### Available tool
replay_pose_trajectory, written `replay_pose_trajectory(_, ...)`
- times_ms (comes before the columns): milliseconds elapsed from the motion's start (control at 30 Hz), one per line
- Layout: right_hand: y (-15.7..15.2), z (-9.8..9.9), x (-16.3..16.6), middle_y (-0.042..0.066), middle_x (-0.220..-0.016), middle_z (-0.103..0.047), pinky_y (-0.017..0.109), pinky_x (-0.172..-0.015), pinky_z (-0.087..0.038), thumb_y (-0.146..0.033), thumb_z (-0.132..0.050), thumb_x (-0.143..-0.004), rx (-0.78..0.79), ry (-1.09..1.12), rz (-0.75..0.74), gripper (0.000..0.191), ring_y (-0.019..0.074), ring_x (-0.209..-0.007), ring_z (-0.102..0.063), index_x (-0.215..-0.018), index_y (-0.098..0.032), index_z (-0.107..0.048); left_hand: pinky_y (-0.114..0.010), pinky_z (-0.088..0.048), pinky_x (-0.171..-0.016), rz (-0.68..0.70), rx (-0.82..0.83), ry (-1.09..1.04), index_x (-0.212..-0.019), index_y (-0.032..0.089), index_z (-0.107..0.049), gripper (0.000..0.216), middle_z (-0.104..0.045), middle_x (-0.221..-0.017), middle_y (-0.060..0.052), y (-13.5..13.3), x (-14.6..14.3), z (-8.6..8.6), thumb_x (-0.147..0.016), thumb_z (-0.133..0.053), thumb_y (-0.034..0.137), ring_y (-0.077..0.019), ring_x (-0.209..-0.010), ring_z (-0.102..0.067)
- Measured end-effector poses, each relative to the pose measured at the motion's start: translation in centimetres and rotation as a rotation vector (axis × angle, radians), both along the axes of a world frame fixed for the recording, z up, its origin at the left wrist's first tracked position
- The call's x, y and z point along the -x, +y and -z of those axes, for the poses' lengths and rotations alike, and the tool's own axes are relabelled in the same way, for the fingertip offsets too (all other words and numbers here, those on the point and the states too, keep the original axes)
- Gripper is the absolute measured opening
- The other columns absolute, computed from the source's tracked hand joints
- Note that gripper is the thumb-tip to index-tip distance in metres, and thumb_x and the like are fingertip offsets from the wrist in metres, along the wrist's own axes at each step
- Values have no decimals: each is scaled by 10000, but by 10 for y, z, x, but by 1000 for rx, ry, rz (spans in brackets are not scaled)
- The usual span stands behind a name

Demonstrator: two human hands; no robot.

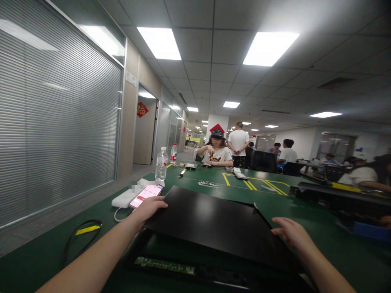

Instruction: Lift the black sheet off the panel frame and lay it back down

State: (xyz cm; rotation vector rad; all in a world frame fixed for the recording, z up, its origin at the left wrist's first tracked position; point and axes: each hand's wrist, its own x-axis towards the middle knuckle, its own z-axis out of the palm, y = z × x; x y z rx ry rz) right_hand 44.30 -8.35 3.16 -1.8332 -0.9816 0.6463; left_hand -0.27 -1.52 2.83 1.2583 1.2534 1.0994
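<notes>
Over the case (165, 264) nearest me, on the green counter (290, 203), the black panel (210, 224) lies tilted: my left hand (149, 208) has its grip clamped on the left corner, my right hand (290, 234) curls at the right edge, hold unclear, a side each steadying it. Beyond: phone (146, 195), bottle (161, 164)

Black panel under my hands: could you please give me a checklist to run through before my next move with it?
1. Left hand on the black panel at its left corner: ok.
2. Right hand at its right edge, firm hold: cannot tell.
3. Phone clear of the panel: not ok, it lies close by the left corner.
4. Green board under the near edge unobstructed: cannot tell.
5. Water bottle upright, well apart: ok.
</notes>
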Motion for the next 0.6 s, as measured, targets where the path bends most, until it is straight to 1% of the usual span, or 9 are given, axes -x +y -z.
replay_pose_trajectory(100,0,0,-1,119,-646,-689,258,-439,-345,-432,-499,-623,0,-1,-7,483,175,-496,-557,-982,-121,-588,-305,-495,-597,9,63,-98,-868,148,-659,379,-696,-650,-29,-2,-1,-1,-503,-644,246,-241,-660,-658)
replay_pose_trajectory(267,0,2,-1,125,-677,-694,264,-435,-354,-438,-489,-630,-10,-5,-26,487,172,-481,-556,-982,-119,-594,-302,-499,-562,-92,91,-196,-836,130,-654,364,-689,-646,-40,-7,-3,-4,-493,-686,246,-246,-643,-655)
replay_pose_trajectory(367,-1,3,-1,122,-680,-693,261,-427,-344,-435,-481,-644,2,-5,-31,484,170,-481,-552,-996,-120,-586,-299,-493,-537,-97,102,-244,-837,125,-650,356,-684,-632,-40,-9,-4,-5,-499,-686,229,-244,-617,-650)
replay_pose_trajectory(467,0,2,-1,117,-682,-692,255,-423,-333,-425,-475,-653,17,-3,-32,476,165,-485,-547,-1007,-123,-575,-295,-488,-530,-68,94,-249,-867,134,-642,375,-678,-610,-29,-7,-3,-3,-498,-664,198,-242,-610,-650)
replay_pose_trajectory(600,0,2,-2,110,-651,-687,251,-420,-329,-421,-482,-645,24,-19,-17,470,151,-455,-513,-997,-123,-575,-294,-480,-528,-54,70,-201,-885,133,-620,388,-672,-580,-25,-4,-3,0,-500,-635,182,-236,-587,-646)
